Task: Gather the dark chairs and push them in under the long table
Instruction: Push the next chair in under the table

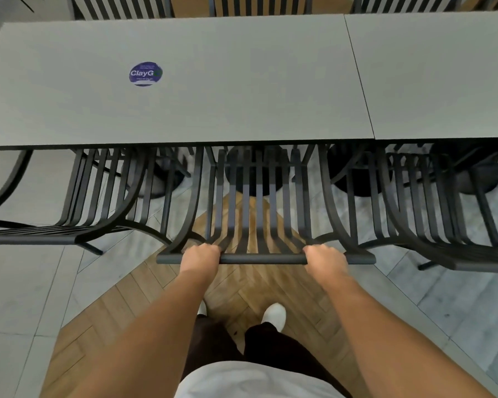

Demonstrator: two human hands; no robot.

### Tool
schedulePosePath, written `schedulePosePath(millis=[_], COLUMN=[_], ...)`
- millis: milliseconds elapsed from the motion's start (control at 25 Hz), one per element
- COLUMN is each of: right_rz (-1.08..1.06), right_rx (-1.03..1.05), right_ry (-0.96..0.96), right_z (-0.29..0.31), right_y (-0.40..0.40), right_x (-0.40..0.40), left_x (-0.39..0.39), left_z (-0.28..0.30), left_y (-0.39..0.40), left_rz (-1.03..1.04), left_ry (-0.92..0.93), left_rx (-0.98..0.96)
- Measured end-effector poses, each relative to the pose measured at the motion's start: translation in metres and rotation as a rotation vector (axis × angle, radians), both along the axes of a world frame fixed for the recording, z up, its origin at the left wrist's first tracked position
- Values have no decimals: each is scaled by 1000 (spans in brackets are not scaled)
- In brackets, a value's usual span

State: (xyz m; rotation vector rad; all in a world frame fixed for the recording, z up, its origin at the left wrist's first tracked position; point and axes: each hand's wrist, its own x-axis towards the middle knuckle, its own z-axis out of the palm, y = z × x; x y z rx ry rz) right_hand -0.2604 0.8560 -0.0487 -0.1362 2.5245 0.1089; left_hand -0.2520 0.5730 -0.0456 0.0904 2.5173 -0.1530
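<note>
Both hands wrap the top rail of the middle dark chair [259, 214]: left hand [200, 255] at 9 o'clock, right hand [325, 257] at 3 | rail runs 9-to-3; seat partly under long table [184, 90] | table lies at 12; hands equally near

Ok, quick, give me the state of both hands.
Left hand: closed, gripping the top rail of the middle dark chair.
Right hand: closed, gripping the same rail.
</note>
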Motion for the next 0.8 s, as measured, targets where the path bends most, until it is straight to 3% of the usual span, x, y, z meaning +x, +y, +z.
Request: schedulePosePath(millis=[800], right_rz=[-1], right_rx=[-3], right_ry=[35], right_z=[-14], right_y=[9], right_x=[-64], left_x=[-60], left_z=[-9], left_y=[8], left_rz=[-12], left_ry=[17], left_rx=[2])
